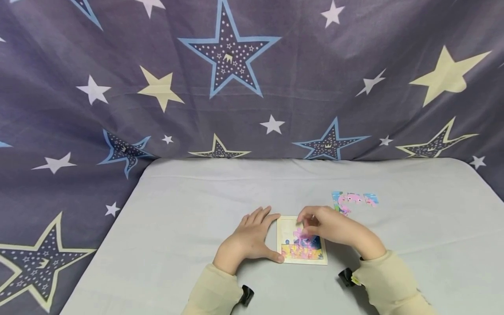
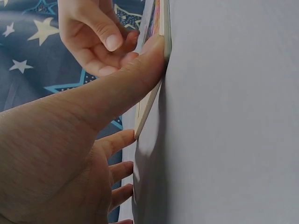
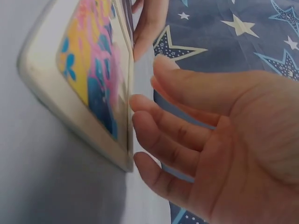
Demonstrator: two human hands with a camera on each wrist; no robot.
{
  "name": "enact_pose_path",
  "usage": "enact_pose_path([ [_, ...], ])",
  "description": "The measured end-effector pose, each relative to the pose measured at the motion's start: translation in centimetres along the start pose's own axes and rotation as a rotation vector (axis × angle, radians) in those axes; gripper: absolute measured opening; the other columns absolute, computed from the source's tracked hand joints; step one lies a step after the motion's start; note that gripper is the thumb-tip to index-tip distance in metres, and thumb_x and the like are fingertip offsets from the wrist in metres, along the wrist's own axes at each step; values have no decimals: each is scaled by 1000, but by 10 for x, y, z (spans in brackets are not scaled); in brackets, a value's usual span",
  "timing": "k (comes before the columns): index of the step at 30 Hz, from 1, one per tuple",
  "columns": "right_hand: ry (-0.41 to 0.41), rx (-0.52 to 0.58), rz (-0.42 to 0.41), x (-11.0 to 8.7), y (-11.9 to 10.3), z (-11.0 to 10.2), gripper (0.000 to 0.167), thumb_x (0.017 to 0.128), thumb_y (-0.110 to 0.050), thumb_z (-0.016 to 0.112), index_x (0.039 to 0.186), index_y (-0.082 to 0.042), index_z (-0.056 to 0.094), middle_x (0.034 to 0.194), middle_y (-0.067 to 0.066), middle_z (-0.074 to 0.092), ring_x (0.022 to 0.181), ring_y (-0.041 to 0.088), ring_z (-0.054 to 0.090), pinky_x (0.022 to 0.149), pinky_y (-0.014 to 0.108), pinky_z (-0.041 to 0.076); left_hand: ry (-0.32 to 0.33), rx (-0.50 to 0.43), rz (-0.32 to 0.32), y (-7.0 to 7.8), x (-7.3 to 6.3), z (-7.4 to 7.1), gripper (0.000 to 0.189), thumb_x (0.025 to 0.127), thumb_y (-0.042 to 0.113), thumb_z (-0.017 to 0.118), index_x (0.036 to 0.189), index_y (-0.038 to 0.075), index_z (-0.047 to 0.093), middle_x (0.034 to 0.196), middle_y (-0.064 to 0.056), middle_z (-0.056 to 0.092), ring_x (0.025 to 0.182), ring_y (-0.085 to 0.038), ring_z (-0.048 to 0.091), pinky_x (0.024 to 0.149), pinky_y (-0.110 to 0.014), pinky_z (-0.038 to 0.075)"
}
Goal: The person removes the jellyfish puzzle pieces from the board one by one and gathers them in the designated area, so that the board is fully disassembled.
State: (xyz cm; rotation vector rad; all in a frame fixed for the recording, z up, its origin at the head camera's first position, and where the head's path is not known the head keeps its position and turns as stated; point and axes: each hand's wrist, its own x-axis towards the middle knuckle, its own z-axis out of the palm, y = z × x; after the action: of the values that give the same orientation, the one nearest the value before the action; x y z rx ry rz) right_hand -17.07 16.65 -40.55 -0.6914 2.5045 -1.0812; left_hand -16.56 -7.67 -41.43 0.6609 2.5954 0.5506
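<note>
A small jigsaw puzzle board (image 1: 302, 261) with a pale frame lies on the table. Pink, yellow and dark blue pieces (image 1: 301, 251) fill its lower part, and bare backing shows at the upper left. My left hand (image 1: 252, 238) is spread along the board's left side, thumb on the near corner and index fingertip at the far corner. Over the board's upper right hovers my right hand (image 1: 328, 224), its fingers loosely bent. In the right wrist view, nothing shows between the thumb and fingers (image 3: 163, 135) of that hand.
Beyond the right hand lie several loose puzzle pieces (image 1: 354, 198), pink and blue, partly joined. A pale grey cloth covers the table (image 1: 189, 205). Behind it hangs a dark curtain (image 1: 252, 113) with stars. Each sleeve has a black wrist device (image 1: 246, 295).
</note>
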Motion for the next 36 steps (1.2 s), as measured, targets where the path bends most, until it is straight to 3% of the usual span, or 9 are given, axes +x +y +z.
enact_pose_path([
  [18,-24,-92,43,3,-7,11,26,83,-8,80,103,-3,64,76,-2,51,68,10,46,61,24,43,6,13,-2,-1,1,2,105,68,54,86,153,18,36,163,-11,20,149,-34,15,120,-55,14],
  [26,-9,-111,99,3,-9,14,24,80,-7,82,96,-6,64,75,-2,51,69,12,47,61,25,43,17,39,-10,-9,9,12,109,65,58,86,154,21,34,164,-9,17,150,-32,12,120,-54,12],
  [36,-5,-124,92,4,-9,15,25,79,-8,82,93,-8,61,74,-2,51,68,11,46,60,24,42,19,33,-12,-9,9,12,108,66,56,86,154,21,34,164,-9,17,150,-32,13,120,-54,11],
])
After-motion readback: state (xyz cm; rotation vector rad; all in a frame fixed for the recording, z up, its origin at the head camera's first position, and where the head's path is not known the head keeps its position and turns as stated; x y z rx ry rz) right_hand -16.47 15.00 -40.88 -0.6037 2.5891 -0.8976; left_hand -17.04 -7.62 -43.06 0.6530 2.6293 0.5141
